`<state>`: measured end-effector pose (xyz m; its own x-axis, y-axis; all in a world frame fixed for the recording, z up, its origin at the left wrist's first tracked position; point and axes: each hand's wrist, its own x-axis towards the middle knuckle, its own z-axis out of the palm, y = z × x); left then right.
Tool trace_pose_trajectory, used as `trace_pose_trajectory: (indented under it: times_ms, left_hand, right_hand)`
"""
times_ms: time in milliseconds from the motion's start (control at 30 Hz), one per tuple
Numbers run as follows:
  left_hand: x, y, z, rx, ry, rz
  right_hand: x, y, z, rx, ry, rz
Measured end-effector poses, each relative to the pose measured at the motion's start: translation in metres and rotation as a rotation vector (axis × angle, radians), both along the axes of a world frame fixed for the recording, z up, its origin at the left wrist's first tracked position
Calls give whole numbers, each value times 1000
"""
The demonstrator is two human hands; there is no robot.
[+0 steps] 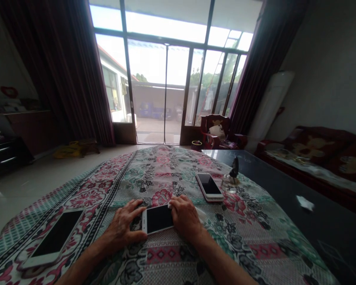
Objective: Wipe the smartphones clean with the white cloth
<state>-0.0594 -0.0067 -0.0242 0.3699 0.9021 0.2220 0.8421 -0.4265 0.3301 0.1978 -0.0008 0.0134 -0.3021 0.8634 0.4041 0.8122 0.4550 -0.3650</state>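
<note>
A white phone (pixel 156 219) with a dark screen lies on a flowered cloth (pixel 154 174) in front of me. My left hand (pixel 125 225) grips its left end, thumb along the near edge and fingers curled over the far edge. My right hand (pixel 184 217) rests closed on its right end, with a bit of white cloth or tissue (pixel 200 213) showing under the fingers. A second white phone (pixel 209 186) lies further off to the right. A third white phone (pixel 53 238) lies at the near left.
The cloth covers part of a dark glossy table (pixel 287 190). A small dark object on a clear base (pixel 233 174) stands beside the second phone. A white scrap (pixel 305 203) lies on the bare table. A sofa (pixel 323 158) stands right, glass doors (pixel 166 91) ahead.
</note>
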Motion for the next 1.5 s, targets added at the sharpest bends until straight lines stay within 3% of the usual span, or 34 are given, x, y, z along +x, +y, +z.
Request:
trace_pose_trajectory:
  times_ms: [100,167,333,433,900,1000,1167,1233,1367,1500]
  left_hand:
    - [2,-1,3,-18,-3,10]
    - [3,-2,3,-15,0,16]
    - [8,-4,3,35,2,47]
    - [11,-6,6,57,7,64]
    - [9,-5,2,52,-37,41]
    - [9,-5,1,69,-26,32]
    - [8,-4,-1,99,-18,15]
    - [7,-4,-2,109,-19,6]
    - [8,-5,1,111,-9,8]
    - [8,-7,5,71,17,10]
  right_hand:
    - [7,-3,1,11,-22,-81]
    - [3,-8,1,22,-23,-52]
    - [-26,-28,-3,35,-22,239]
    - [-37,-33,-6,29,-14,328]
    - [13,0,-6,52,38,-66]
    - [3,-12,-4,54,29,43]
    - [-23,-36,0,47,-20,367]
    - [-26,-39,0,44,-18,412]
    - [-15,-29,-2,43,34,332]
    - [6,-9,-4,52,82,123]
